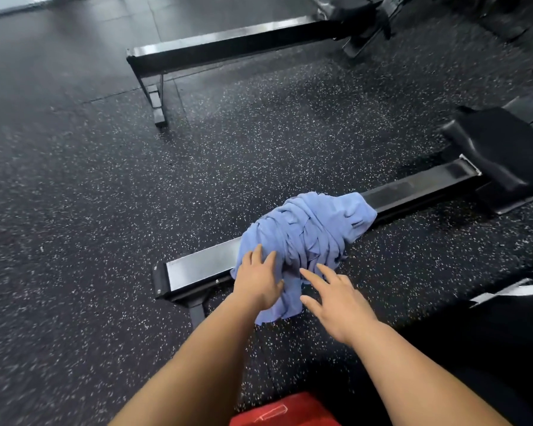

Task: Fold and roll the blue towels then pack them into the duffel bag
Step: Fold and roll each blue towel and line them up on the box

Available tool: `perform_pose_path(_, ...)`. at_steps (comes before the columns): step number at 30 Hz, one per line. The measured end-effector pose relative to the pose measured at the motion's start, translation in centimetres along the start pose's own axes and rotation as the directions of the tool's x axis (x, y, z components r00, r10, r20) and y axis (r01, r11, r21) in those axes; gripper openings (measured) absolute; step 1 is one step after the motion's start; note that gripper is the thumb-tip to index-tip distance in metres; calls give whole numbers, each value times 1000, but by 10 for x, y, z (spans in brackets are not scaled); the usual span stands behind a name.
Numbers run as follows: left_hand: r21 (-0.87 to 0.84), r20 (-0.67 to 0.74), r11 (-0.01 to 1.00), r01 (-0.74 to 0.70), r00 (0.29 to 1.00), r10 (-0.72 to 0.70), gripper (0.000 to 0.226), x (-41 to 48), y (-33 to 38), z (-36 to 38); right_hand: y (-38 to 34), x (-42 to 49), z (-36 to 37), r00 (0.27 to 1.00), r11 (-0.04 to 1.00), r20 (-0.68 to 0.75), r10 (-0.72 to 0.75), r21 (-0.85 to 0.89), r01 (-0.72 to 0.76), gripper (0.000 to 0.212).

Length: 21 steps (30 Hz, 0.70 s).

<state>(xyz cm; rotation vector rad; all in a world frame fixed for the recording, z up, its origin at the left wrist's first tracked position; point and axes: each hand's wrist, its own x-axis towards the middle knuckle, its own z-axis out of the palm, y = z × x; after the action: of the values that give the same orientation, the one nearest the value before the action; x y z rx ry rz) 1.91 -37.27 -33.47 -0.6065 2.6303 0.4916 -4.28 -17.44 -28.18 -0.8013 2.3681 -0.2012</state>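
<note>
Both hands are spread with fingers straight, gripping nothing: the left hand (257, 282) lies flat on the near end of the crumpled blue towels (308, 229), while the right hand (336, 302) is just beside their hanging edge, contact unclear. The towels lie bunched over a black metal rail (197, 267), which runs across the speckled rubber floor (90, 210) to a black padded seat (499, 149). A red object (277, 410) shows at the bottom edge.

Black metal rail (197, 265) lies on speckled floor (74, 210).
</note>
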Motion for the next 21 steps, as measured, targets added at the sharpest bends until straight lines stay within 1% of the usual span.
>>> perform_pose_path(3,-3,-1,1000,-5,1000,5,75,8,-5,4,1,6,2,1000,1000,9,-3,10,3,62)
perform_pose_path(7,-42,-61,999,-23,998,21,73,7,-11,4,-1,11,3,1000,1000,9,-10,14,9,61)
perform_pose_path(9,-115,-106,993,-24,994,12,71,3,-14,3,-4,10,4,1000,1000,4,-20,11,20,61)
perform_pose_path(12,-274,-211,960,-49,977,-11,65,-4,-19,0,-6,7,4,1000,999,-7,-30,12,30,60)
perform_pose_path(15,-472,-318,875,-105,946,-58,54,-15,-24,-11,-10,3,-3,999,999,-33,-35,24,36,59)
perform_pose_path(17,-607,-374,782,-142,919,-124,43,-26,-25,-27,-14,-1,-9,998,999,-55,-34,39,36,58)
perform_pose_path(19,-717,-376,680,-155,907,-190,40,-39,-24,-46,-19,-7,-16,996,997,-82,-35,67,41,57)
perform_pose_path(21,-792,-344,592,-150,911,-230,41,-49,-24,-63,-25,-12,-26,993,994,-108,-40,97,51,57)
